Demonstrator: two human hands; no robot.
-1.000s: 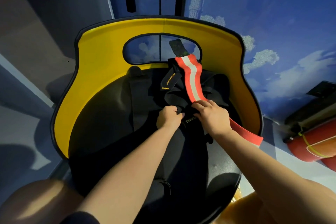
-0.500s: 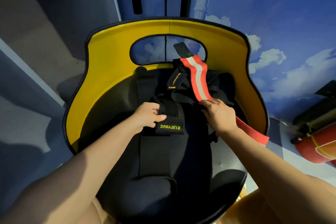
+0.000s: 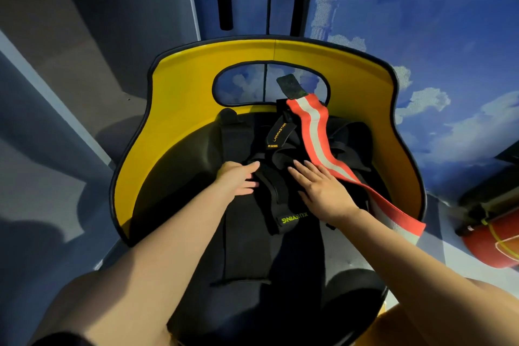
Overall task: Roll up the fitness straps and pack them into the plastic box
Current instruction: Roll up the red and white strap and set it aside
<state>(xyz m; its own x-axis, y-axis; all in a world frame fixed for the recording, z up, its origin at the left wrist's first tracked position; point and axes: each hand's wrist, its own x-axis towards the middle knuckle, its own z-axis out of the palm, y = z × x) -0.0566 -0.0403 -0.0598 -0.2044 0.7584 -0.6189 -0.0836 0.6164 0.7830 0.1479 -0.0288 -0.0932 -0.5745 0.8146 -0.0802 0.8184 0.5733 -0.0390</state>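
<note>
So I'm looking down at this yellow chair (image 3: 179, 109) with a black seat, and the whole pile of fitness straps is dumped on the seat, right in front of the cutout in the backrest. My left hand (image 3: 238, 181) is lying flat on the seat with the fingers spread loose, fingertips just touching the left edge of the black strap with XUEYING on it (image 3: 283, 205). Nothing is in that grip, it's just open and resting. My right hand (image 3: 323, 188) is the same deal, palm down, fingers stretched out wide and pressing on the black straps, not clamped on anything. The XUEYING strap runs between my two hands, with its yellow lettering at the end nearest me. Further back toward the backrest there's another black strap with LARRYSTAR printed on it (image 3: 279, 132), lying at a slant and partly over the pile. The orange and white strap (image 3: 316, 135) starts up by the cutout, where its dark velcro tab (image 3: 289, 87) sticks up over the opening, then it runs past the right side of my right hand, touching the fingers, and hangs off the right edge of the seat. The rest of the black straps are a tangle and I honestly can't tell how many there are. There's a red cylinder thing (image 3: 494, 244) on the floor well to the right of the chair.
</note>
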